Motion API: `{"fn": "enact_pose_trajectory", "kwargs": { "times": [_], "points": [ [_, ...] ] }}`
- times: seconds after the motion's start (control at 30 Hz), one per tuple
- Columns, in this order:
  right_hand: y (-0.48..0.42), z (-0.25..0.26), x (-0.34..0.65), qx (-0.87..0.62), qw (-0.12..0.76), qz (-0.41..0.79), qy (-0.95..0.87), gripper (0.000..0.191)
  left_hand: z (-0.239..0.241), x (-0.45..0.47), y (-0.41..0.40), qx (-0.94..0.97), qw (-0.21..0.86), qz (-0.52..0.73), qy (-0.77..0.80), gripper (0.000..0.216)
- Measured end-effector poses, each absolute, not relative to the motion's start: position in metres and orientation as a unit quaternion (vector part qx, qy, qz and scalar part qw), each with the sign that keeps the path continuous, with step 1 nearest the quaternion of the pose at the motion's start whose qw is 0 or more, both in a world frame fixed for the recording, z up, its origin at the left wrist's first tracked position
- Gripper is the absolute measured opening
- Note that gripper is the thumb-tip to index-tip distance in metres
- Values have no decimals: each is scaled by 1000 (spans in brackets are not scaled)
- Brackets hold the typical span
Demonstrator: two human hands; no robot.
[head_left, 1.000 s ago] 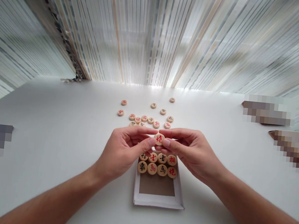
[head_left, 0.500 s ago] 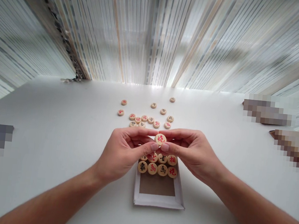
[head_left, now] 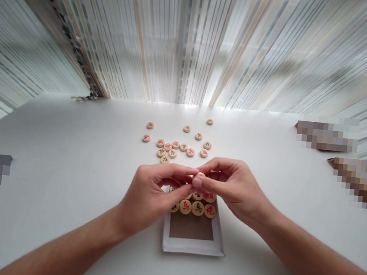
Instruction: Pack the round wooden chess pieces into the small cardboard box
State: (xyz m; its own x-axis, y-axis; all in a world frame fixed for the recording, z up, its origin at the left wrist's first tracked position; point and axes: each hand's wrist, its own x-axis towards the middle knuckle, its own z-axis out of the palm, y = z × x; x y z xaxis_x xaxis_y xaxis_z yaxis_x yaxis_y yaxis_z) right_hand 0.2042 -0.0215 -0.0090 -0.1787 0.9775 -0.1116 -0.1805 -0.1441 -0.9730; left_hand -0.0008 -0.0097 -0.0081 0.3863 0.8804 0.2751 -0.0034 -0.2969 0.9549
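**Fingertip hold of a held piece (head_left: 200,175) at the far end of an open box (head_left: 194,247)**

Raised at the far end of the box, exact height unclear: held piece clamped between thumb and index finger of the right hand (head_left: 235,185), thumb across the near face; character largely covered, hence unreadable. Opposite, left hand (head_left: 150,190) with index fingertip at the edge of the held piece and thumb lower down; impossible to tell whether also clamping or merely steadying. Approach from both sides presumably for fine control of a small, smooth disc.

Within the box: seated pieces (head_left: 198,208) in two visible rows, flat and side by side, red and black characters upward, upright toward the near end; probably packed close to limit sliding. Far end of the box partly hidden beneath the hands; brown floor showing between near row and near wall.

Beyond the far end of the box: loose pieces (head_left: 175,145) on a white tabletop (head_left: 70,165), likewise face up but at mixed angles, some touching, others apart; probably so placed for easy reach and reading. Farther beyond, a striped curtain (head_left: 166,45). Well right of the box, pixelated objects (head_left: 326,137), too obscured to identify.
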Motion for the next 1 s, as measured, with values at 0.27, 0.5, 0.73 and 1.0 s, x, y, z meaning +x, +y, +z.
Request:
{"fn": "enact_pose_trajectory", "kwargs": {
  "times": [0.27,0.5,0.73,1.0],
  "points": [
    [-21,-9,203,-403,475,639,-451,23,-8,0,-8,643,531,458,308,25],
    [-20,-12,207,-370,467,675,-436,22,-5,0,-6,566,605,463,315,28],
    [-21,-11,205,-372,474,674,-427,36,-6,0,-4,553,616,458,324,24],
    [-22,-9,203,-407,469,672,-404,32,-6,1,-9,586,598,442,322,23]
  ]
}}
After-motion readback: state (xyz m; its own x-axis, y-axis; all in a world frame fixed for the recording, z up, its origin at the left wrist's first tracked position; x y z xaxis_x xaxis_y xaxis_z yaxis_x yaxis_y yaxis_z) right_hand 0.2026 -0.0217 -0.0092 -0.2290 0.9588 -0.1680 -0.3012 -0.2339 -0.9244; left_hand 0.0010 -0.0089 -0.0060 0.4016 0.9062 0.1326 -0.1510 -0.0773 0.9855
